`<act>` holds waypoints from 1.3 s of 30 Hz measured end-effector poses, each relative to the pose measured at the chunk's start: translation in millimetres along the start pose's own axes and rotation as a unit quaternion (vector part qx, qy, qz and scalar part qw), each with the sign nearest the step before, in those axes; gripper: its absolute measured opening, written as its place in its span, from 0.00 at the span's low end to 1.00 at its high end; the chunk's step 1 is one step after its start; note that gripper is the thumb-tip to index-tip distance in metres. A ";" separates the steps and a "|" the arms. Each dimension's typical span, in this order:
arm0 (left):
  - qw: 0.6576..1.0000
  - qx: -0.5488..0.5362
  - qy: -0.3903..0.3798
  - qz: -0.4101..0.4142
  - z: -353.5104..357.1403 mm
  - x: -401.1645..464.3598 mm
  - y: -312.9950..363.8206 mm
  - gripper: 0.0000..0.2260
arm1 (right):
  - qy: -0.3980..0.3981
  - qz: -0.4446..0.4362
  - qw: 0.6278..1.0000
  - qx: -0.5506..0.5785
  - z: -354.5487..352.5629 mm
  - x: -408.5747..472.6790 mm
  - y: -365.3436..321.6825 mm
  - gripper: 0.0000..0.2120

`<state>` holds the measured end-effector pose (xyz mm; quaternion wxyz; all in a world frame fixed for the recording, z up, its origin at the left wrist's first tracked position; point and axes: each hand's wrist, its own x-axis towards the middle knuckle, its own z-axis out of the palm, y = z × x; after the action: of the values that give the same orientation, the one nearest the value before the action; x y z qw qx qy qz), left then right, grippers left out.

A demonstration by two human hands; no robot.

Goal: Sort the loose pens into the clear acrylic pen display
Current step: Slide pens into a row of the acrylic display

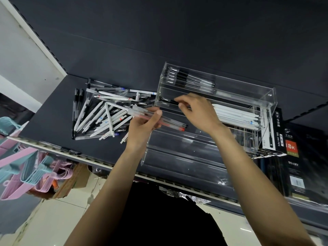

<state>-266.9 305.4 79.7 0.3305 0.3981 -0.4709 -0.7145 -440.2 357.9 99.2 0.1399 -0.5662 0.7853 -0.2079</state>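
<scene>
A heap of loose pens (104,112), white and clear-barrelled, lies on the dark shelf (53,118) at the left. The clear acrylic pen display (266,96) stands to the right, stepped in tiers. Its top tier holds black-gripped clear pens (191,79); a lower tier holds white pens (236,114). My left hand (142,128) grips a small bundle of clear pens (170,121), one with a red tip. My right hand (197,110) pinches a black-capped pen (168,100) inside a middle tier of the display.
Black boxes of gel pens (277,126) and diaries (294,167) stand right of the display. Pink and blue hangers (26,166) hang below the shelf at the left. A white shelf upright (35,41) rises at the far left. The shelf's front edge (99,162) runs diagonally.
</scene>
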 end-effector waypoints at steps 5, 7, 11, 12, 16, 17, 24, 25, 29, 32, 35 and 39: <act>1.000 0.007 -0.006 0.008 3.0 -1.1 0.2 0.11 | 0.021 0.011 0.998 0.062 2.5 -3.2 3.6 0.12; 1.000 0.018 -0.002 0.010 3.8 -0.4 -0.8 0.13 | 0.042 -0.005 0.996 0.079 0.1 -10.0 -1.1 0.11; 1.000 0.028 -0.001 0.005 6.1 -1.3 -1.9 0.11 | 0.075 -0.030 0.986 0.147 -10.0 -35.2 -15.7 0.10; 1.000 0.031 -0.005 0.006 7.2 -2.3 -1.7 0.08 | 0.070 -0.030 0.987 0.142 -11.2 -42.5 -17.7 0.10; 0.998 0.050 -0.038 0.031 18.7 -10.1 1.9 0.05 | 0.051 -0.011 0.991 0.120 -11.4 -66.4 -19.1 0.08; 0.997 0.055 -0.048 0.038 22.8 -12.0 2.9 0.05 | 0.056 -0.006 0.991 0.123 -12.0 -71.3 -18.0 0.07; 0.994 0.034 -0.099 0.019 59.6 -13.0 9.6 0.01 | 0.199 0.041 0.978 0.035 -60.9 -93.7 28.9 0.05; 0.995 0.007 -0.099 -0.001 64.5 -12.3 12.0 0.02 | 0.230 0.047 0.972 0.000 -74.0 -93.2 41.1 0.05; 0.989 -0.072 -0.113 -0.055 78.0 -12.4 19.1 0.09 | 0.240 0.059 0.958 -0.145 -115.6 -75.9 85.3 0.05; 0.992 -0.060 -0.103 -0.042 83.0 -14.8 15.3 0.06 | 0.178 0.051 0.971 -0.152 -128.6 -55.8 105.0 0.06; 0.996 -0.047 -0.077 -0.018 84.1 -15.4 11.2 0.02 | 0.111 0.028 0.981 -0.157 -131.4 -42.1 117.0 0.07; 0.999 0.005 -0.038 0.010 84.0 -12.9 10.2 0.11 | 0.022 -0.015 0.988 -0.150 -133.4 -30.6 124.0 0.10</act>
<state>-333.8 347.3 112.7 0.3174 0.3679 -0.4909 -0.7231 -594.2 443.2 155.3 0.0331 -0.5875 0.8021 -0.1022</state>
